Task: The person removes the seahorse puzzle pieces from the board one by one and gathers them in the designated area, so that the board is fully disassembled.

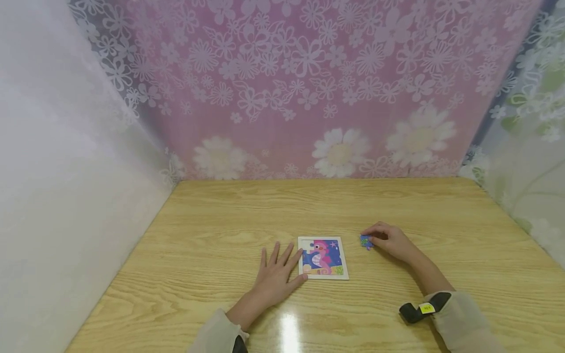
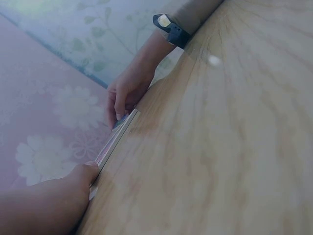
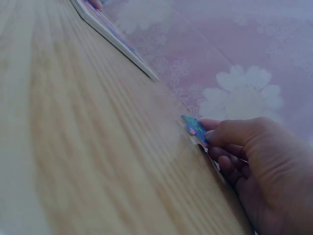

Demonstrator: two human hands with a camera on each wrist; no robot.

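Observation:
A square jigsaw puzzle (image 1: 324,258) with a pink seahorse picture lies in its white frame on the table. Its upper left corner shows a white gap where no piece sits. My left hand (image 1: 274,279) is spread flat at the left side, its thumb and a fingertip touching the frame's edge. To the right of the frame, my right hand (image 1: 394,241) pinches a blue puzzle piece (image 3: 194,129) with green spots between thumb and fingers. In the right wrist view the piece is tilted, close over the table.
The wood-grain table (image 1: 198,211) meets a pink floral curtain (image 1: 273,122) at the back. A white wall (image 1: 79,162) borders it on the left, and a leaf-patterned curtain (image 1: 534,166) on the right. A black wrist strap (image 1: 415,313) sits on the right sleeve.

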